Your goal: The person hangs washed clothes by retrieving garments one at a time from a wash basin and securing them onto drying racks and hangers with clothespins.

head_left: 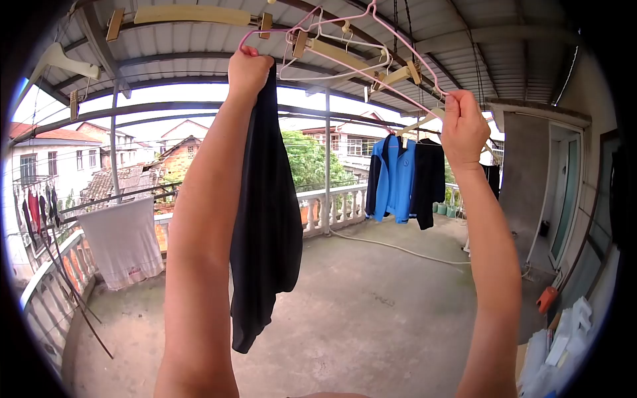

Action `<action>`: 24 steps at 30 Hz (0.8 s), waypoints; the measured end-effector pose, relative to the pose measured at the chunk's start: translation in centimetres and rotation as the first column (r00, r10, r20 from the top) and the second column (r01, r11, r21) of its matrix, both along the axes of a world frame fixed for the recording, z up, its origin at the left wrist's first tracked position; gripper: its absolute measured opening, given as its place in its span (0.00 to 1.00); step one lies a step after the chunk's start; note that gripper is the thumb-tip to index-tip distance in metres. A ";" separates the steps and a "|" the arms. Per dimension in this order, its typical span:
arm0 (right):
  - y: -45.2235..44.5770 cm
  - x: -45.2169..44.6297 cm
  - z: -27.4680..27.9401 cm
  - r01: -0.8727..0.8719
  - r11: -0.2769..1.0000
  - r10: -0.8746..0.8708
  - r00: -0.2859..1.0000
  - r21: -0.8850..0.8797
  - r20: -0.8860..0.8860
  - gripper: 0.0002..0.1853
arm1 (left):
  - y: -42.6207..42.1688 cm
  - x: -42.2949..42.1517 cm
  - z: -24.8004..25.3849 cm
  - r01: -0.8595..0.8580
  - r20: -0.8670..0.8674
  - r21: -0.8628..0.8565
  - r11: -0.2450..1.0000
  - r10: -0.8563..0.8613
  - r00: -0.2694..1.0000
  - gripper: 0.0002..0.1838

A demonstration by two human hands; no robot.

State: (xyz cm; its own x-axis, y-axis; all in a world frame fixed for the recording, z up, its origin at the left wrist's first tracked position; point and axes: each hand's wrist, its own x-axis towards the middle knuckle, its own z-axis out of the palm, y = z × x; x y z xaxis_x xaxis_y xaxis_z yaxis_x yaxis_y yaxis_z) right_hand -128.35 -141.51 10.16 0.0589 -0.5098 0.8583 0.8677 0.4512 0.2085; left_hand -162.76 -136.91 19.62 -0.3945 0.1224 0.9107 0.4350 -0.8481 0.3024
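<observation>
My left hand (251,71) is raised and closed around the left end of a pink wire hanger (399,40) and the top of a black garment. This garment, which looks like trousers (265,199), hangs down long and narrow beside my left forearm. At the hanger's right corner, my right hand (462,126) pinches the pink wire between thumb and fingers. Just behind the pink hanger are a white hanger (335,79) and wooden clip hangers (192,14) overhead. The spot where the trousers meet the hanger is partly hidden by my left hand.
A blue and black jacket (396,179) and dark clothes (428,179) hang farther back. A pale towel (123,242) hangs at the left by the balustrade (338,204). A hose (398,247) crosses the concrete floor (371,318). White bundles (561,338) lie at the lower right.
</observation>
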 end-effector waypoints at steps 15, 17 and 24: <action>-5.2 0.1 1.2 0.192 0.979 -0.203 0.931 0.066 0.302 0.03 | 0.3 -1.4 1.1 0.389 0.126 0.032 0.921 -0.390 0.912 0.12; -5.3 0.2 1.2 0.270 0.951 -0.308 0.872 0.152 0.380 0.03 | -0.3 -1.4 1.5 0.362 0.108 0.020 0.932 -0.362 0.926 0.12; -6.1 -1.6 1.3 0.376 0.918 -0.385 0.760 0.129 0.523 0.05 | -0.7 -1.5 1.6 0.103 0.008 -0.010 0.995 -0.103 0.995 0.12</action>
State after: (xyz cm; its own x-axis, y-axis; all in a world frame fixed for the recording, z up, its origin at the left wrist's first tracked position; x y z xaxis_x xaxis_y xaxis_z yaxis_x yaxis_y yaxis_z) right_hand -129.91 -147.63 11.42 -0.6017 -0.4054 0.6882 0.7189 0.1006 0.6878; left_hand -164.26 -137.57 21.24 -0.3863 0.1723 0.9061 0.3434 -0.8849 0.3146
